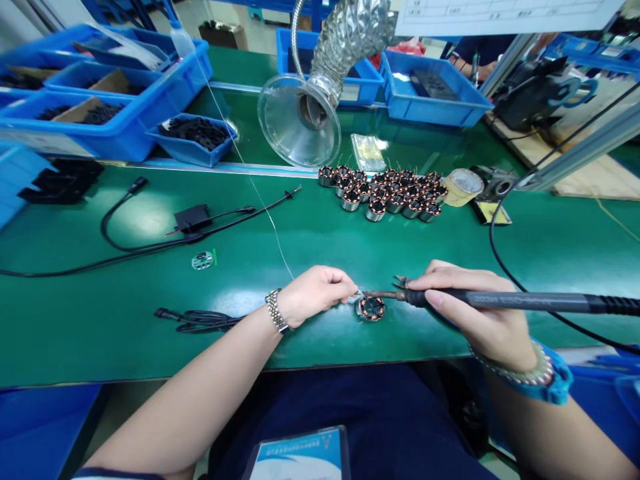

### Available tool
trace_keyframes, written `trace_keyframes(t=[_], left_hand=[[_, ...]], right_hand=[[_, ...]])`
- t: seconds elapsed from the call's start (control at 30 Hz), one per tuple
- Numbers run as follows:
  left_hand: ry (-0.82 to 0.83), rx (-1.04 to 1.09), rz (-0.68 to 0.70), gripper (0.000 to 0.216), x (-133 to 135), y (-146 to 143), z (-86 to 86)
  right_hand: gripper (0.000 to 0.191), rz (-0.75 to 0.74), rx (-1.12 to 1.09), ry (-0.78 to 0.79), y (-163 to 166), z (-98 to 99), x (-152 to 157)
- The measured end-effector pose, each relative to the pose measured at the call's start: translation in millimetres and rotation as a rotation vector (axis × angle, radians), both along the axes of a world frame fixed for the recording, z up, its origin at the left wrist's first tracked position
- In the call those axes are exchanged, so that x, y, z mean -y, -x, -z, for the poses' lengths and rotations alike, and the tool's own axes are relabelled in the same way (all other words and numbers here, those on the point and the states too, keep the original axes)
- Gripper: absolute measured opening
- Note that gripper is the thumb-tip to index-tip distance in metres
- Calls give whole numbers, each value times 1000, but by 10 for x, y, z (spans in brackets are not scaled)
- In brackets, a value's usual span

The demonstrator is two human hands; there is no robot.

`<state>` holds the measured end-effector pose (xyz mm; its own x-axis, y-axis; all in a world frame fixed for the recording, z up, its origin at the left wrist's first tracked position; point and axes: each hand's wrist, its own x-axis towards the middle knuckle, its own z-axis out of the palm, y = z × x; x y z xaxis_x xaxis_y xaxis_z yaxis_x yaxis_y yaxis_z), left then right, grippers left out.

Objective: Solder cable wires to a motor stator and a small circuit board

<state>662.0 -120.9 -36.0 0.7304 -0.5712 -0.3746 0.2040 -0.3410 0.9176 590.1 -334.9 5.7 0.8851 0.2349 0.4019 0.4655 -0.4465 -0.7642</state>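
My right hand (475, 313) is closed round a black soldering iron (520, 301), whose tip reaches left over a small round copper-wound coil (371, 309) lying on the green table (310, 233). My left hand (315, 293) is pinched shut just left of the coil, holding a thin solder wire (273, 230) that runs up and away across the table toward the blue bins. Fingertips of the left hand nearly meet the iron's tip above the coil.
Several similar coils (385, 190) cluster at mid table beside a tape roll (464, 187). A fume hood funnel (300, 120) on a foil duct hangs behind. Blue bins (100, 93) stand at left and back. Black cables (150, 233), a small round board (203, 261) and an iron stand (497, 190) lie about.
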Motion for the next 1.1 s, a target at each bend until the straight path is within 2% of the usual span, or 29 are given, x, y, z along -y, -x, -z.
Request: trace_keyframes(t=[0.4,0.47,0.57,0.67,0.73,0.8,0.87,0.97,1.1], left_hand=[[30,-29,-1,18,-5,14,-23],[36,-34,-7,18,-5,13,-28],[54,-50,-13,17,-3,10,-32],[100,-113,-24,16,1,11,-39],[135,-165,-30,17,4,14,-49],[162,-195,-27,19,3,19,-60],[182,-202,-21,21,-3,23,-64],[196,-184,-6,26,-23,26,-53],[162,-97,42,29,-54,24,-29]], right_hand=[[15,52,61,-118,24,-9,43],[16,84,92,-93,32,-15,36],[21,175,153,26,41,2,14],[28,211,182,-11,32,75,-50],[23,208,180,-20,7,143,-122],[18,192,181,58,-33,213,-206],[20,141,185,125,-81,273,-284],[27,40,171,152,-143,327,-364],[28,-19,122,183,-187,339,-411]])
